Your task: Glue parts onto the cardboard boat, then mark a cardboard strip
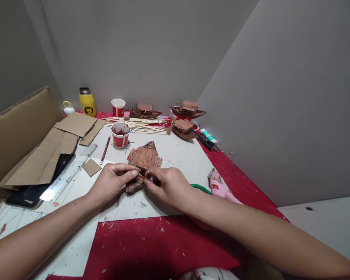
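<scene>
A brown model boat (145,156) with a rough roof lies on the white sheet in front of me, its pointed end facing away. My left hand (114,179) reaches over its near end from the left, thumb and fingers pinched. From the right, my right hand (168,186) pinches at the same spot. Between the fingertips shows a small thin brown strip (142,177), held just above the boat's near part. The fingers cover part of the strip and of the hull, so I cannot tell whether the strip touches the boat.
A paper cup (120,139) with brown paint and a blue stick stands beyond, near wooden sticks (140,125) and further model boats (188,109). A ruler (68,173), cardboard pieces (37,159) and a pencil (105,151) lie left. A pink glue gun (218,186) lies right.
</scene>
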{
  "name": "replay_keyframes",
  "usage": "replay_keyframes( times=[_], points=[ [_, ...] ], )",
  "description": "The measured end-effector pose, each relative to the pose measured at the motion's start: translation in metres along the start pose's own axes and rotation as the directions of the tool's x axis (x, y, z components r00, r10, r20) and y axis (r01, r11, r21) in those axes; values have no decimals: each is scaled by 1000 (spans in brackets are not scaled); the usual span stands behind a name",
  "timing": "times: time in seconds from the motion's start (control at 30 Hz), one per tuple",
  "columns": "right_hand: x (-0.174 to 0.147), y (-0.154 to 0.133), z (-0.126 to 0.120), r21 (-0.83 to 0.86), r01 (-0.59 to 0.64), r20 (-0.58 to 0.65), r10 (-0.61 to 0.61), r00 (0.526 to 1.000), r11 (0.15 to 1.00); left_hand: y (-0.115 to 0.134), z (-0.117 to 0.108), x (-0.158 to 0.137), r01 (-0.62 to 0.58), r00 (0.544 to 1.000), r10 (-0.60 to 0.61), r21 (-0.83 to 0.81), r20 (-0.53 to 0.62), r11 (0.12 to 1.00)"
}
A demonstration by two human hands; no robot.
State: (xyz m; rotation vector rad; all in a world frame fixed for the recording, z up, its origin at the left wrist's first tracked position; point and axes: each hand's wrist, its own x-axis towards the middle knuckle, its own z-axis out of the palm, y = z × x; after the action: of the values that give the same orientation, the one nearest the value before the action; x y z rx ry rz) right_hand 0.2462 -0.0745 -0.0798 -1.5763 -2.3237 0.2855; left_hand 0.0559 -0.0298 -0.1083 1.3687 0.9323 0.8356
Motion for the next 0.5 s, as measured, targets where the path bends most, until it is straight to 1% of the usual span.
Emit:
replay_keyframes(
  times=[0.1,0.3,0.5],
  points=[
    [1,0,1,52,0,1,0,1000,999,1,1,1,-3,1000,3,-1,-3,1000],
    [2,-1,0,99,-15,21,13,1000,995,3,1,-1,-7,1000,7,-5,-13,1000],
    [2,-1,1,109,-5,8,4,1000,994,7,3,-3,-13,1000,14,-34,28,999]
  ],
)
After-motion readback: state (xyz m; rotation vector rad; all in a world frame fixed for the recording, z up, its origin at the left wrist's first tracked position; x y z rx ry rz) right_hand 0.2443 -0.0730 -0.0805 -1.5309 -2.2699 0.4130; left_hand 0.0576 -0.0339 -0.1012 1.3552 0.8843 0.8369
